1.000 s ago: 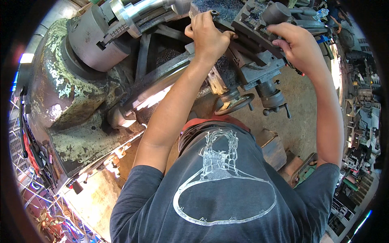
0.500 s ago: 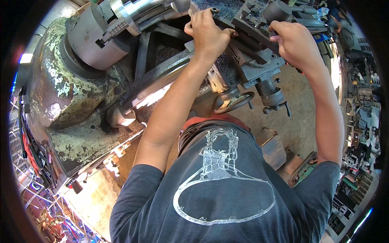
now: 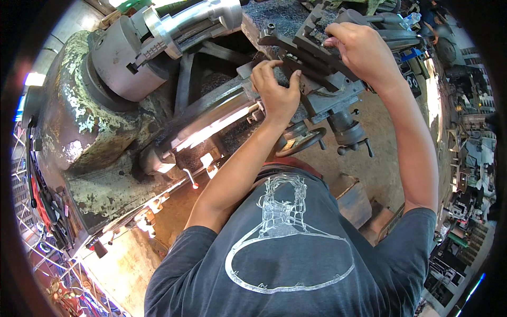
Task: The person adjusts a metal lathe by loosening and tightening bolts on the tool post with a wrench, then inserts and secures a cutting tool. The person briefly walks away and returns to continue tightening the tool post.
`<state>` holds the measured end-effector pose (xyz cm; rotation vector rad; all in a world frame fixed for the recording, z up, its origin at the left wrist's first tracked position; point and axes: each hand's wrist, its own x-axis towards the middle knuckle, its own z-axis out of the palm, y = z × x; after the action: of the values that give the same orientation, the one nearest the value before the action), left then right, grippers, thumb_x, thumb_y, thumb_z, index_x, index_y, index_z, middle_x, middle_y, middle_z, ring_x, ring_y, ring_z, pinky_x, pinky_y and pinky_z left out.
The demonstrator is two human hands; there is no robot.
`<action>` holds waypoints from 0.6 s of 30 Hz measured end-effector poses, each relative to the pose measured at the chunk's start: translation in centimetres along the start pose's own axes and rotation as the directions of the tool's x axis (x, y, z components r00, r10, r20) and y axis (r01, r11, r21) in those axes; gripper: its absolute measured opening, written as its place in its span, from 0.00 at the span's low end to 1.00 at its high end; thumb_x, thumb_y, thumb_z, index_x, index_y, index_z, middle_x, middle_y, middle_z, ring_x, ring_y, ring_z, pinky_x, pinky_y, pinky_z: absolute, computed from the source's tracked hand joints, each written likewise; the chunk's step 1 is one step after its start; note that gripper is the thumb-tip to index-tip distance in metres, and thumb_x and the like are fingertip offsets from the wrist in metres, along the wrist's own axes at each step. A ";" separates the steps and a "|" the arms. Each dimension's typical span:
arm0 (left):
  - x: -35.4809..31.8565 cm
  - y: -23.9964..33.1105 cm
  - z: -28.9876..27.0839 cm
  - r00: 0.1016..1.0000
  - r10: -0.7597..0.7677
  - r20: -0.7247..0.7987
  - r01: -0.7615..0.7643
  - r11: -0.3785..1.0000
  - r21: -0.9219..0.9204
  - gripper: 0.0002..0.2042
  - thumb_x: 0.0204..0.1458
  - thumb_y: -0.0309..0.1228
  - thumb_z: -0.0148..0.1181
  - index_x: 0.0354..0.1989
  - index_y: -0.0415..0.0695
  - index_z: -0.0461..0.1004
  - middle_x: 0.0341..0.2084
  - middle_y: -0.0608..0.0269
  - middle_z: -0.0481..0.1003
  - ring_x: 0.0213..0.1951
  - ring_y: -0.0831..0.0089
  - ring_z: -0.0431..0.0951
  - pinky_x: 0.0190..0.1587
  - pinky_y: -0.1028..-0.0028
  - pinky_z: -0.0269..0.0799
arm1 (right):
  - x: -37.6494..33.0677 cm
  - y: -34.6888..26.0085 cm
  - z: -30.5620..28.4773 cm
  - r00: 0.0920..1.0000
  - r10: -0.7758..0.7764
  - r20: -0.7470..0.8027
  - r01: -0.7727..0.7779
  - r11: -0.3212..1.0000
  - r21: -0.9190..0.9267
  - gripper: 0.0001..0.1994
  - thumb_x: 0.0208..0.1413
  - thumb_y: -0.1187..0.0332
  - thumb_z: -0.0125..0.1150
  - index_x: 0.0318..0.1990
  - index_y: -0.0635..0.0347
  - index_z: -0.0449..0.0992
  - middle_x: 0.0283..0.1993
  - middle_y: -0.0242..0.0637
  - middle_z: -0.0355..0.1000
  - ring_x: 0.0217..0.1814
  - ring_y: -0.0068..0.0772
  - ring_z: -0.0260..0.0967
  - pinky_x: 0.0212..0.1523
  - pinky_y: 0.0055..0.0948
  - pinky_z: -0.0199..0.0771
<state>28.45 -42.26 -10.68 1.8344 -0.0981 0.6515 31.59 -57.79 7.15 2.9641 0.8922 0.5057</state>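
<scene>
My left hand (image 3: 277,92) is beside the lathe's tool holder, its thumb and fingers apart and slightly curved around empty space. Just beyond its fingers lies a dark steel bar (image 3: 296,50) with a bolt (image 3: 271,27) standing at its left end. My right hand (image 3: 362,50) is at the notched tool post (image 3: 311,34), fingers curled and thumb pressed in; what is between them is hidden. Below both hands is the cross slide (image 3: 332,100) with its crank handle (image 3: 348,132). A handwheel (image 3: 303,142) sits near my waist.
At left, a large chuck (image 3: 127,58) grips a shiny metal cylinder (image 3: 206,18) on the worn headstock (image 3: 68,132). The lathe bed (image 3: 211,105) runs between chuck and carriage. A red-knobbed lever (image 3: 194,185) juts out below. Another person (image 3: 433,26) is at the far right.
My left hand has come off the bolt end of the bar and moved nearer to me, its fingers opening. My right hand has shifted left along the tool post.
</scene>
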 end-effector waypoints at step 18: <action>2.1 0.9 0.4 0.986 0.105 -0.131 -0.106 0.994 -0.002 0.17 0.40 0.33 0.73 0.40 0.46 0.77 0.39 0.63 0.73 0.48 0.63 0.71 0.55 0.62 0.55 | 0.5 -1.2 -0.6 0.996 -0.021 0.089 0.038 0.979 -0.201 0.07 0.57 0.67 0.59 0.36 0.62 0.77 0.35 0.45 0.75 0.38 0.50 0.74 0.38 0.43 0.74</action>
<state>30.05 -42.40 -9.02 1.7816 -0.1112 0.8427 31.16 -56.52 7.78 2.7620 0.8220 0.4342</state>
